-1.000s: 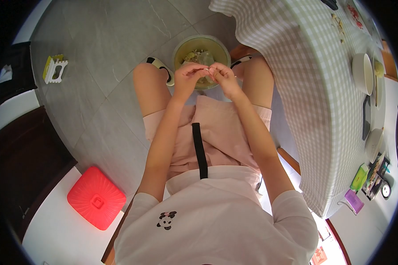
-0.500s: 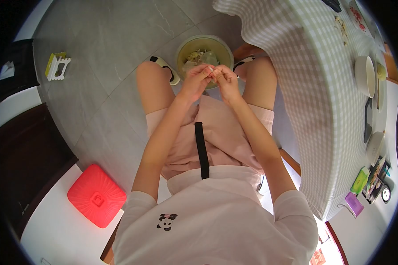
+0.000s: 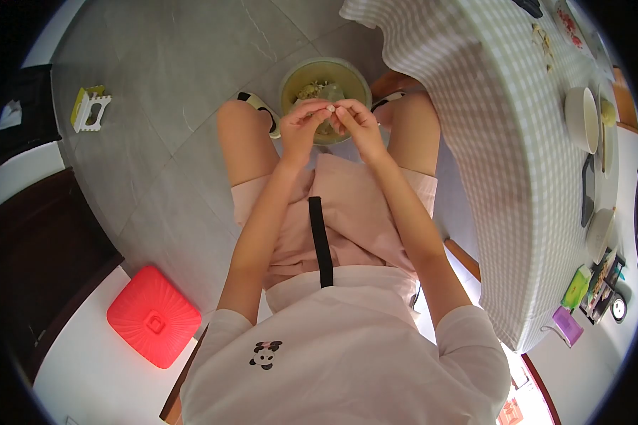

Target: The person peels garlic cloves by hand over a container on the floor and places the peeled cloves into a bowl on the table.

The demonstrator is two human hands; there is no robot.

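Note:
Between the fingertips of both hands is a small white piece [image 3: 330, 108], too small to name for certain. My left hand [image 3: 304, 129] pinches it from the left, thumb against fingers. From the right, my right hand [image 3: 359, 127] closes thumb and forefinger on it, the other fingers curled. Directly beneath the hands, on the floor between my feet, stands a round yellowish bin [image 3: 362, 78]. Pale scraps [image 3: 312, 90] and what looks like a clear plastic bag lie inside it, partly hidden by my hands.
To the right, a table with a checked cloth [image 3: 500, 142] bears a white bowl [image 3: 581, 120], a second bowl [image 3: 600, 234], a dark phone-like slab [image 3: 588, 190] and scattered scraps [image 3: 544, 46]. A red stool [image 3: 154, 316] stands lower left. A small white-and-yellow stool [image 3: 91, 108] is farther off.
Both hands have shifted slightly left and opened a little at the wrists, so the white piece shows more plainly between the fingertips. The view has moved very slightly.

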